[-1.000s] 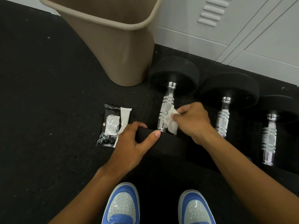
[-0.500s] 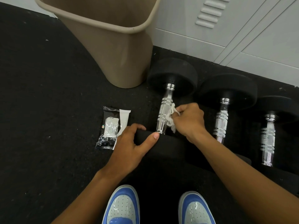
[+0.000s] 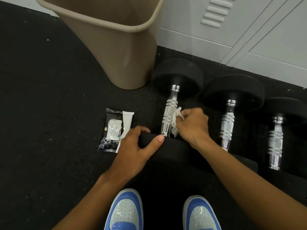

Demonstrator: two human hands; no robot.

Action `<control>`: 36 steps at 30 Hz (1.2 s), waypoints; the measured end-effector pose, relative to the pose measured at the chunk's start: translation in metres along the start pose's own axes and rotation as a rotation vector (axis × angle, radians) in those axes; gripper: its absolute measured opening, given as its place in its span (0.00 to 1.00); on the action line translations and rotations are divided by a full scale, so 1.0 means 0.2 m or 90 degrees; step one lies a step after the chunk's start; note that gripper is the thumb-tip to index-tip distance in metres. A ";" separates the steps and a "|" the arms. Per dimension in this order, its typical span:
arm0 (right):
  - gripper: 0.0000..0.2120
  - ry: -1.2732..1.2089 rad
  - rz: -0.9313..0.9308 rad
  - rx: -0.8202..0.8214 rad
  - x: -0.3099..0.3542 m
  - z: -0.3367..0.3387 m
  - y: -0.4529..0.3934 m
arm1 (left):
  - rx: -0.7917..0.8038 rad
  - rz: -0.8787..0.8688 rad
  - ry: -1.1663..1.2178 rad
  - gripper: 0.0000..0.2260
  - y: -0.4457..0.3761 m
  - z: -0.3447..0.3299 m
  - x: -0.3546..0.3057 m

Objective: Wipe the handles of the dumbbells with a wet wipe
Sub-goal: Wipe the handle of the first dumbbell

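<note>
Dumbbell (image 3: pixel 169 117) handle: R hand (image 3: pixel 192 125) pinches wipe (image 3: pixel 176 123), L hand (image 3: pixel 134 146) grips near head.

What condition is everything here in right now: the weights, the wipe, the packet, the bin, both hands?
Left dumbbell: lying on the floor, handle being wiped.
Middle dumbbell: lying, untouched.
Right dumbbell: lying, untouched.
Wet wipe: crumpled, pressed against the left dumbbell's handle.
Right hand: grips the wipe.
Left hand: grips the left dumbbell's near weight.
Wipes packet: flat, flap peeled open.
Bin: upright, contents unseen.
</note>
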State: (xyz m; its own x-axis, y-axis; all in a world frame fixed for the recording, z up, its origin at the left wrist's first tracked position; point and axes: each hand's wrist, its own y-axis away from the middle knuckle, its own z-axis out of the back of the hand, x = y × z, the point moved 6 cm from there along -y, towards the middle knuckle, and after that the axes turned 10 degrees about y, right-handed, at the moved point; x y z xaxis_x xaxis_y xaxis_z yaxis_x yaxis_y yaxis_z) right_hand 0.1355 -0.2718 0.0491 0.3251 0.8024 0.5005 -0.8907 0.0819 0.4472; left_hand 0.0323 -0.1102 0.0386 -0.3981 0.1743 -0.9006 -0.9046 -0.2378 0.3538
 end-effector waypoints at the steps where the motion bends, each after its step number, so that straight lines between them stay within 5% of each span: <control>1: 0.08 0.004 0.011 -0.007 0.00 0.01 0.01 | -0.001 -0.001 -0.002 0.25 0.00 0.00 0.00; 8: 0.07 -0.056 0.040 -0.087 0.08 0.07 -0.05 | 0.000 -0.003 0.001 0.25 0.00 0.01 0.00; 14: 0.04 -0.065 0.039 0.006 0.00 -0.03 0.03 | -0.006 -0.007 -0.003 0.24 0.00 0.00 0.00; 21: 0.08 -0.023 0.122 -0.116 0.09 0.08 -0.04 | -0.002 -0.002 -0.001 0.25 0.00 0.01 0.00; 26: 0.06 -0.072 -0.013 -0.067 -0.02 0.01 -0.06 | 0.000 0.001 0.006 0.24 0.00 0.00 0.01; 32: 0.08 -0.041 0.088 -0.129 0.09 0.07 -0.06 | -0.003 -0.002 0.001 0.24 0.00 0.01 0.01; 36: 0.09 -0.062 -0.014 -0.067 0.02 0.01 -0.12 | -0.001 0.006 0.009 0.24 0.00 0.00 0.02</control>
State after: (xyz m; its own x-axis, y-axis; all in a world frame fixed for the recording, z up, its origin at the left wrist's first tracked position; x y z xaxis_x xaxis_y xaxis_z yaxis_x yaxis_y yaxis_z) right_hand 0.1586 -0.2721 0.0426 0.3696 0.7388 0.5635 -0.9099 0.1646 0.3808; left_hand 0.0314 -0.1089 0.0357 -0.4039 0.1594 -0.9008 -0.9008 -0.2411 0.3612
